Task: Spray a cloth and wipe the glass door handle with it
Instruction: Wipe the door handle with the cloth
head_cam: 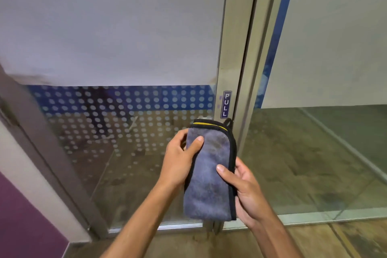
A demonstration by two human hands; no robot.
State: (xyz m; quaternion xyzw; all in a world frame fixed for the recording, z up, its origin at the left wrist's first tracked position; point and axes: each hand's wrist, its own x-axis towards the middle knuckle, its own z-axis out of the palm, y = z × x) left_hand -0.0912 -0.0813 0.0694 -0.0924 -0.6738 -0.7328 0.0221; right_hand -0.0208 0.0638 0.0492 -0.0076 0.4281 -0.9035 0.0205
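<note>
A grey-blue cloth [210, 172] with black edging and a yellow stripe near its top hangs folded over the glass door's handle, which it hides almost fully. My left hand [180, 157] grips the cloth's upper left side, thumb on its front. My right hand [245, 190] holds its lower right edge, thumb pressed on the front. The door [125, 111] has a dotted frosted band and a metal frame with a "PULL" sticker [225, 103] just above the cloth. No spray bottle is in view.
A second metal door frame [259, 69] stands right of the handle, with a glass panel [314, 153] beyond it. A purple and white wall [25, 205] is at the lower left. Brown tiled floor [314, 241] lies below.
</note>
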